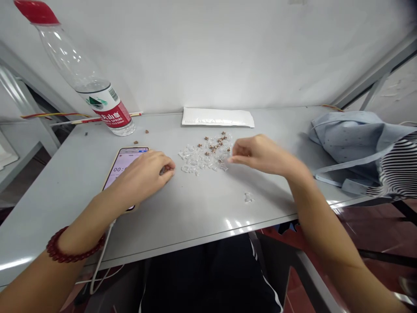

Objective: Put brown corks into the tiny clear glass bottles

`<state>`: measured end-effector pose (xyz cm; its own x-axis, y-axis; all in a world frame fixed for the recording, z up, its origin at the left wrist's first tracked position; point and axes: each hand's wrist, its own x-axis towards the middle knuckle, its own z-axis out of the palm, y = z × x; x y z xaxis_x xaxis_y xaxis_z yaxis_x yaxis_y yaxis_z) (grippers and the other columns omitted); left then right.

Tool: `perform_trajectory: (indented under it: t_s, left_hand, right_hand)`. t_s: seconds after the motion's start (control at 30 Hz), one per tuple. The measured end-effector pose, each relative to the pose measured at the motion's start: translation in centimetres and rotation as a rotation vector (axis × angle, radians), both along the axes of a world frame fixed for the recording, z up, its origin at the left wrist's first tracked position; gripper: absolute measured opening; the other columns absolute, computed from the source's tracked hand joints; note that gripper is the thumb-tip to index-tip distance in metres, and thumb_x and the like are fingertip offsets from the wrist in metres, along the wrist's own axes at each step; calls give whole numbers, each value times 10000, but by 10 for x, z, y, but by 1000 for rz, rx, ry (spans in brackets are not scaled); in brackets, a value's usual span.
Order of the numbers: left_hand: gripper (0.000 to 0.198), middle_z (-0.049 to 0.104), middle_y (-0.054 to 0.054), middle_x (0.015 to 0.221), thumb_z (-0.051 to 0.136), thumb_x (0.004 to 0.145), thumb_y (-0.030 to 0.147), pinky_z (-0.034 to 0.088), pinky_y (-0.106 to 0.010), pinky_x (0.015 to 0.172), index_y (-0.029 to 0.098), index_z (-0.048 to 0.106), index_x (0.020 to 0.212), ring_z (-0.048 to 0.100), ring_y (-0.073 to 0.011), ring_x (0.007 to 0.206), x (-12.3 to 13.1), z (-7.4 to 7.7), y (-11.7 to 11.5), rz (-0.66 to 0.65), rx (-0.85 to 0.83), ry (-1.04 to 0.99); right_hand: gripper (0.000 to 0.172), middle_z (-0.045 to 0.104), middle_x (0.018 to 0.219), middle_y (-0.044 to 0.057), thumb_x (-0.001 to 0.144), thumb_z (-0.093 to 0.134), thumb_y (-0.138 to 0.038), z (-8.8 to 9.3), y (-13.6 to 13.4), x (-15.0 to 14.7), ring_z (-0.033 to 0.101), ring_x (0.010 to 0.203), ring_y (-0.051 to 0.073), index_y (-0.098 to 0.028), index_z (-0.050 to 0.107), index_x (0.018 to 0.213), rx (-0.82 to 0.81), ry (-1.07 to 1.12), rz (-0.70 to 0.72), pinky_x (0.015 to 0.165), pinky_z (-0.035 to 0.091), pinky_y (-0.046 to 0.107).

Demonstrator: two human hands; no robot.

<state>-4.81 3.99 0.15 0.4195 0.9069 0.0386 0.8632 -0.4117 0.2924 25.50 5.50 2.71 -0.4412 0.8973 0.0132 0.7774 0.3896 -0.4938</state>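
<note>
Near the grey, smooth-topped desk (pixel 189 213)'s front edge lies 1 small, clear plastic piece (pixel 249 198). Beyond, the left hand (pixel 145 171), palm down, partly covers a pale-cased smartphone (pixel 114 174); its fingers curl toward the thumb, contents uncertain. The right hand (pixel 260 152) is nearer the loose pile of clear plastic and brown bits (pixel 198 161), which lies immediately left of its bent, lowered fingertips; blur hides any grip. Farthest: 1 white, flat, oblong packet (pixel 217 117).

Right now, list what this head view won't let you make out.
Head view:
Phone screen: partly covered by the left hand.
What that hand encloses: mostly hidden by its curl.
What the right hand pinches, if anything: blurred, too small.
Count of clear pieces: small, overlapping.
Striped cloth: cut off by the right edge.
</note>
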Motion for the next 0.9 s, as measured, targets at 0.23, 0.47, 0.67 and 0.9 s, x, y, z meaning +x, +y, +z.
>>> perform_trajectory:
  t_s: [0.23,0.47,0.67,0.9]
  left_hand:
    - [215,695,-49,771,466,828,312,449,-370,700,242,638,719,617,-264,824,0,-5,0,26,-20,48]
    - [189,674,-38,842,452,872,328,457,-362,725,235,602,805,609,-250,849,10,5,-9,63,-2,-48]
    - [153,695,7,815,540,899,333,444,-284,593,241,659,869,587,-156,646,27,11,-23,-35,-12,-285]
    - [78,734,28,833,641,886,287,503,-247,706,231,677,847,675,-131,744,38,4,-34,-172,-28,-482]
  right_hand:
    - [300,599,513,-21,784,720,-453,14,-33,21,573,511,188,-215,636,946,-476,-368,123,512,378,290]
    - [109,649,734,23,867,550,-164,6,-26,4,548,627,143,-173,653,833,-319,-280,298,581,375,270]
    - [156,716,853,42,938,606,-220,-16,-20,-16,592,698,128,-147,729,998,-54,164,359,680,434,263]
    - [203,645,781,46,966,578,-179,-34,-29,-42,558,679,115,-74,727,1056,179,326,423,648,440,242]
